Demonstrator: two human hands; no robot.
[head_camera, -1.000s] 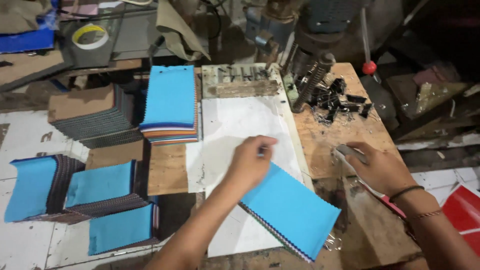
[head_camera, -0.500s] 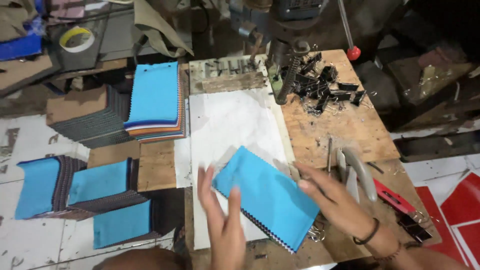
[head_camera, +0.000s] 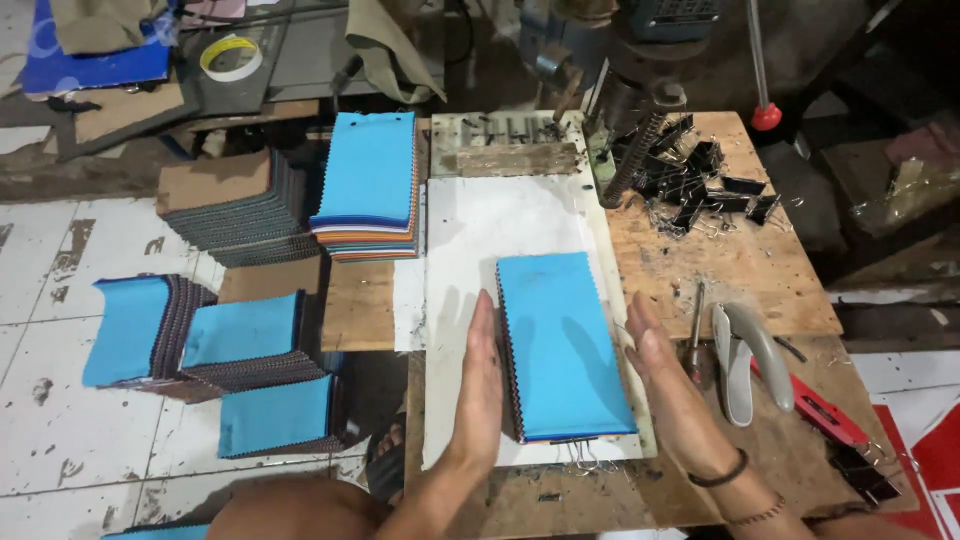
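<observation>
At the lower centre of the frame, a blue-topped stack of fabric swatches (head_camera: 562, 345) lies on a white sheet (head_camera: 470, 230). The left hand (head_camera: 480, 385) presses flat against its left edge, fingers straight and together. The right hand (head_camera: 665, 385) flanks its right edge, fingers extended, holding nothing. Black binder clips (head_camera: 690, 180) lie at upper right.

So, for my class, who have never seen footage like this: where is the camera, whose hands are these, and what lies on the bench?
The camera sits on the person's head and looks down, so both hands are the person's own. The left hand and right hand stand flat, palms inward, either side of a blue swatch stack, with the left against its edge; neither grips it. The stack lies on white paper on a wooden bench. Behind it are black binder clips beside a machine, and to the right a stapler. More swatch piles sit to the left.
</observation>
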